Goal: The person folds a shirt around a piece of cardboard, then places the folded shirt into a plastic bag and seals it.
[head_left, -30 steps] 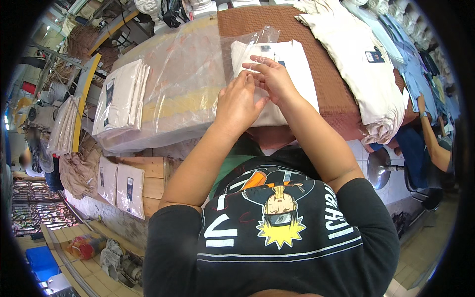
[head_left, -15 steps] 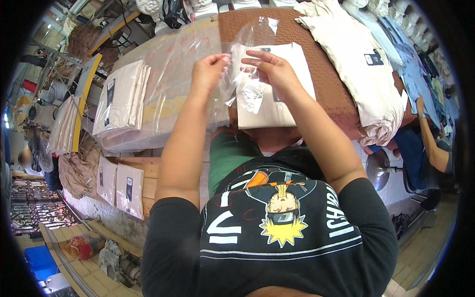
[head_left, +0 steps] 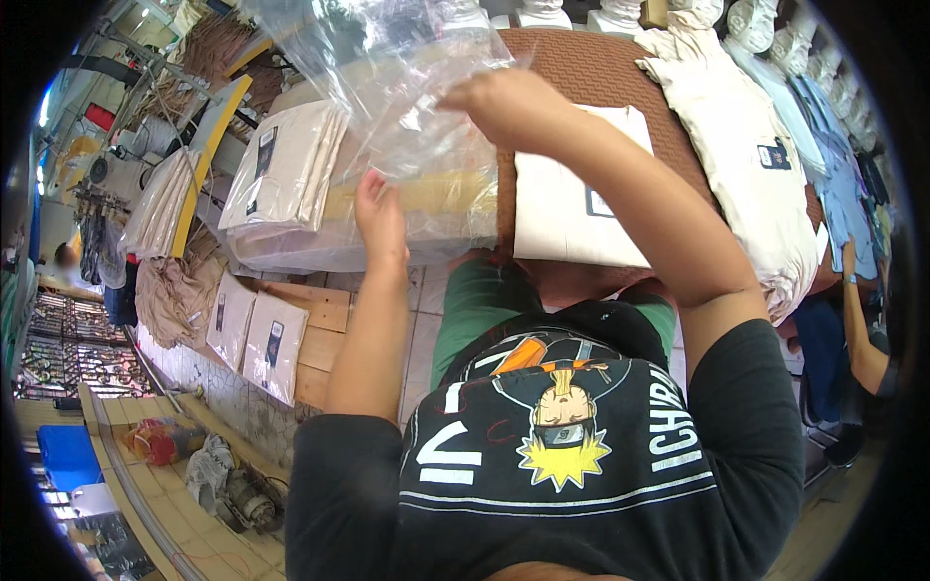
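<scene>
We pinch a clear plastic bag (head_left: 387, 77) at top centre: right hand (head_left: 509, 102) on its upper edge, left hand (head_left: 380, 218) on the lower. Beneath, a brown textured table (head_left: 591, 73) carries a folded cream shirt (head_left: 581, 198); bagged shirts (head_left: 281, 174) stack upper left, over a tiled floor (head_left: 426, 310).

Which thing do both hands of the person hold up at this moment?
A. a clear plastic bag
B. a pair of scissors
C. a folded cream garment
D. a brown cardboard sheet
A: the left hand and the right hand both grip the clear plastic bag, raised above the folded cream garment lying on the table.
</scene>
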`<state>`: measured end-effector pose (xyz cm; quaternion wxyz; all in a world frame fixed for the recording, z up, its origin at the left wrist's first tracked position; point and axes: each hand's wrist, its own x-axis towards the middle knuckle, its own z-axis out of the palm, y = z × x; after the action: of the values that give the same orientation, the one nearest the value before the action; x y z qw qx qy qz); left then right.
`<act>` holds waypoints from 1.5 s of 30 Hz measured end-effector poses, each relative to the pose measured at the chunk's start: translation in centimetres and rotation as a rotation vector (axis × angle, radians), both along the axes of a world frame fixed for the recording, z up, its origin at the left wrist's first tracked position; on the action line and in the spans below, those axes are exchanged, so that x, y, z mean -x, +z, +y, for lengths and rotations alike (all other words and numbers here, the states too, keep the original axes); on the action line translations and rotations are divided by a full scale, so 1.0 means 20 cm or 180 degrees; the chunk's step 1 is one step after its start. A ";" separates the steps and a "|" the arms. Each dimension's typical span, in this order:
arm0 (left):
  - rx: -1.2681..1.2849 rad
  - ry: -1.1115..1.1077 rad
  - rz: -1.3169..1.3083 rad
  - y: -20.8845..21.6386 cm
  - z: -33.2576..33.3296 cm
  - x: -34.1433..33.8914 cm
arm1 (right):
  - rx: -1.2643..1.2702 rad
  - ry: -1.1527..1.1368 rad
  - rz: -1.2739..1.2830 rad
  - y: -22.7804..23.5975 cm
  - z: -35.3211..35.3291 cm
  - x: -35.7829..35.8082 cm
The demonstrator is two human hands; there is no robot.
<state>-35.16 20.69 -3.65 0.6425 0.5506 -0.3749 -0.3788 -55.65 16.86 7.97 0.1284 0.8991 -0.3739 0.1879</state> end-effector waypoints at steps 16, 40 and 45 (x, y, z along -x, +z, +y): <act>0.0531 -0.1480 -0.2845 0.32 -0.03 0.41 | -0.0756 -0.0431 0.0015 -0.11 -0.04 0.12; -0.0910 -0.2843 -0.3356 1.14 0.03 0.10 | -0.0175 0.0763 -0.0864 0.54 0.20 0.00; -0.1001 -0.3173 -0.3631 1.28 0.00 -0.03 | -0.0824 0.1168 -0.1373 0.56 0.30 0.02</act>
<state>-34.48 20.61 21.94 0.0178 0.5115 -0.7933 -0.3298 -56.03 22.79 19.24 -0.1056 0.8999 -0.2447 0.3452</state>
